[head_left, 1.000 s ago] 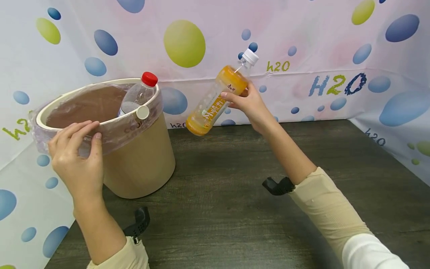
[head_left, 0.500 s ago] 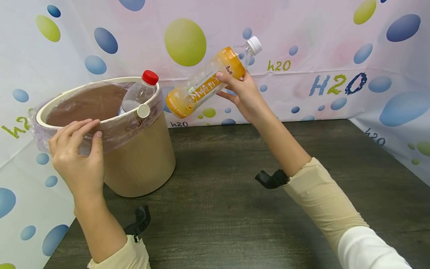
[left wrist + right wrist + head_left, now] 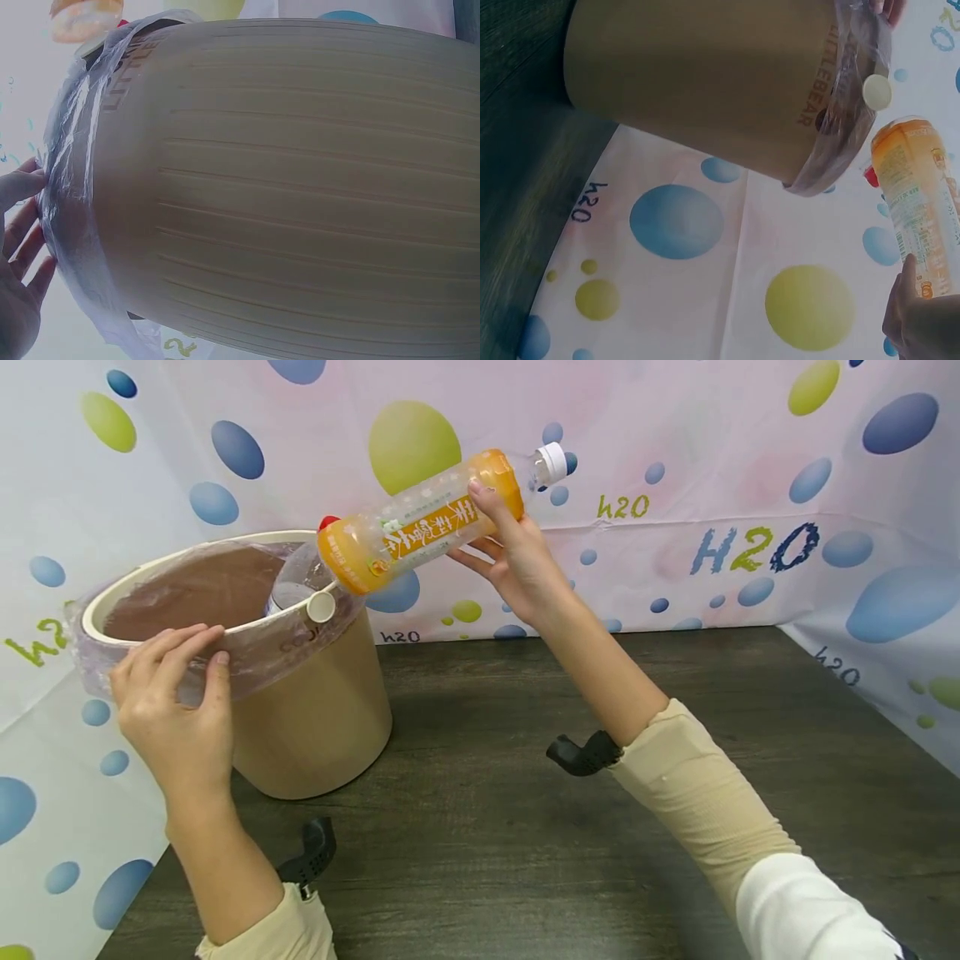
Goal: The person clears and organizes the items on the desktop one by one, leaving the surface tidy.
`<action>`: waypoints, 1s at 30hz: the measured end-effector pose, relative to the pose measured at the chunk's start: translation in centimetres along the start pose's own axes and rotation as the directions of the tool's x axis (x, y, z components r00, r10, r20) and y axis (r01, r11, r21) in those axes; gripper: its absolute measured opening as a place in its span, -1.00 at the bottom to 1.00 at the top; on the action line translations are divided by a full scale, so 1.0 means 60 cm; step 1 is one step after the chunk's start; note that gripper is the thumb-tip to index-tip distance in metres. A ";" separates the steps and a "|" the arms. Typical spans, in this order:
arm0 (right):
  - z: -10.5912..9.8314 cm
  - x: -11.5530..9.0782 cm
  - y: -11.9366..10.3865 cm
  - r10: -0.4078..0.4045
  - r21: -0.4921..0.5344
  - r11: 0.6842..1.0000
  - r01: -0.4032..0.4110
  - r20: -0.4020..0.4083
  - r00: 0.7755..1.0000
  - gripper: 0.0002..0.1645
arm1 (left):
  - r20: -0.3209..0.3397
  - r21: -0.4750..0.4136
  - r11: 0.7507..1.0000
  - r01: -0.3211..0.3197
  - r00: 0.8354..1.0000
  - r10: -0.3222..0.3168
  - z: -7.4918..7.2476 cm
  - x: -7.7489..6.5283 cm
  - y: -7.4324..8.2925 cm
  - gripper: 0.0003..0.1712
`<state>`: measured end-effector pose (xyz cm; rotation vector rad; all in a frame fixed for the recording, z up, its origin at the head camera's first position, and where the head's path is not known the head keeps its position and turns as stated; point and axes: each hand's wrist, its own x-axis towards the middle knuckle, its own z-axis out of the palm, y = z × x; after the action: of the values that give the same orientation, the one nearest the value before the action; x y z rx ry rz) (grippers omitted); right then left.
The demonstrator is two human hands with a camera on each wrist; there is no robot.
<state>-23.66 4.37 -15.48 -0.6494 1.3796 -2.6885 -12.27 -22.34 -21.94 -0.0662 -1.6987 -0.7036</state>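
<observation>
My right hand (image 3: 517,556) grips an orange-labelled plastic bottle (image 3: 427,522) with a white cap, thumb on the near side. It is tilted, its base pointing left over the right rim of a beige trash bin (image 3: 322,710). In the right wrist view the bottle (image 3: 919,202) shows beside the bin's bag-covered rim. My left hand (image 3: 176,702) rests at the bin's front rim, fingers over the edge and thumb on the outside of the clear bag (image 3: 262,660). Inside the bin leans a clear bottle (image 3: 296,581), its red cap (image 3: 327,522) partly hidden by the orange-labelled bottle.
The bin stands at the left of a dark wooden table (image 3: 525,793). Behind and beside it hangs a white sheet (image 3: 660,435) printed with blue and green spots. A round cream knob (image 3: 321,607) sits on the bin's rim. Black wrist mounts (image 3: 585,753) stick out from the forearms.
My right hand has carried the orange-labelled bottle left toward the bin, and the bottle has tipped closer to horizontal. The left hand has stayed at the rim.
</observation>
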 end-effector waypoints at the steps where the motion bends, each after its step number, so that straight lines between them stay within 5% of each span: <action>1: 0.003 0.002 0.001 0.004 0.003 1.000 -0.004 0.000 1.000 -0.65 | -0.001 -0.001 1.000 0.002 1.000 -0.002 0.001 0.000 0.000 -0.86; 10: 0.026 0.016 0.014 0.039 0.048 0.998 -0.039 -0.011 0.999 -0.72 | 0.012 0.008 1.000 0.010 1.000 -0.010 0.003 -0.001 -0.006 -0.85; 30: 0.077 0.063 0.060 0.121 -0.031 0.992 -0.121 -0.010 0.993 -0.72 | 0.014 0.023 0.999 0.024 1.000 -0.025 -0.002 0.000 -0.004 -0.84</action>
<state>-25.83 -2.21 -14.66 -0.5385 1.4181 -2.5833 -12.26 -22.57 -22.02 -0.0347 -1.7238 -0.7032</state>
